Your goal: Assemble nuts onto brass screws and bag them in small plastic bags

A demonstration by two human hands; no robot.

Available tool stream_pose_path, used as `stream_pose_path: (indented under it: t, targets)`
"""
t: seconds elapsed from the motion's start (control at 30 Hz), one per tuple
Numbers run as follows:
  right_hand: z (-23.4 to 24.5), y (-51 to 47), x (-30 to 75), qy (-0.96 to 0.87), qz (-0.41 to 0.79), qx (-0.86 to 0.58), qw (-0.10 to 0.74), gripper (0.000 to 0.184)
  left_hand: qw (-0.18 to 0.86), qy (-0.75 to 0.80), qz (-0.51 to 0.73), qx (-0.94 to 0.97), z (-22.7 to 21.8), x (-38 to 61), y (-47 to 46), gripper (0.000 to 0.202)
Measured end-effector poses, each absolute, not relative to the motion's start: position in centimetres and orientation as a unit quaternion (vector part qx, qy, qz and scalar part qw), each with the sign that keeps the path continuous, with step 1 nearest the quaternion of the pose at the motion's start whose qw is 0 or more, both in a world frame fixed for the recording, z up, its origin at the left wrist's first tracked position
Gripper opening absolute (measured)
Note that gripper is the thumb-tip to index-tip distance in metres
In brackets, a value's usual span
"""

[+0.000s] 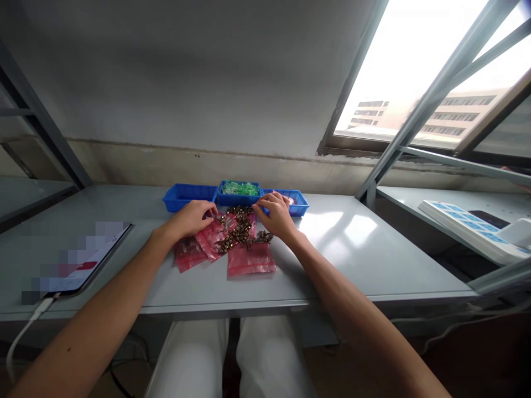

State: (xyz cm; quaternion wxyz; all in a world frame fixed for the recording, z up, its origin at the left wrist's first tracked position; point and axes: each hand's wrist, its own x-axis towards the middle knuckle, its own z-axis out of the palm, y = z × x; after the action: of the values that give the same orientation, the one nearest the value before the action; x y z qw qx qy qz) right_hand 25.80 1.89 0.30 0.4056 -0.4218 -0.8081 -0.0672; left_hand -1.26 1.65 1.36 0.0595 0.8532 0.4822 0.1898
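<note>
A heap of small brass-coloured metal parts (238,229) lies on several pink plastic bags (250,260) on the grey table (352,249). My left hand (191,217) rests at the heap's left edge, fingers curled and pinched over a pink bag; what they pinch is too small to make out. My right hand (276,213) sits at the heap's right edge, fingers bent in a pinch near the parts. Behind the hands stand three blue trays: the left one (186,197), a middle one with green pieces (239,192), and the right one (296,202).
A phone (78,257) with a white cable lies at the table's left. A white device with blue keys (473,229) sits on a lower shelf at the right. Metal rack posts stand at both sides; a window is at the upper right.
</note>
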Motion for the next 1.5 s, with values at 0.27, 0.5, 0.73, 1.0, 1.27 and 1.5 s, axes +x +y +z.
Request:
stream_pose_path:
  t: [0.27,0.5,0.73,1.0,1.27,1.5]
  targets:
    - [0.2,2.0,25.9,-0.805,-0.066,-0.428,0.404,0.024,0.048,0.502,0.169,0.847,1.7,-1.1,1.3,0.025]
    - [0.5,1.7,25.8,-0.805,-0.064,-0.436,0.398,0.025,0.1,0.496,0.138,0.851,2.1,-0.5,0.6,0.026]
    - [0.7,1.6,25.8,-0.805,-0.062,-0.435,0.399,0.024,0.095,0.515,0.125,0.842,2.1,-0.5,0.7,0.026]
    - [0.9,1.5,25.9,-0.806,-0.054,-0.435,0.397,0.025,0.069,0.502,0.158,0.847,2.0,-0.8,0.8,0.018]
    - [1.1,1.3,25.8,-0.802,-0.065,-0.439,0.4,0.023,0.135,0.493,0.223,0.83,2.5,-0.9,0.7,0.013]
    - [0.6,1.9,26.0,-0.802,-0.065,-0.437,0.403,0.024,0.122,0.493,0.308,0.805,3.2,-0.7,0.6,0.012]
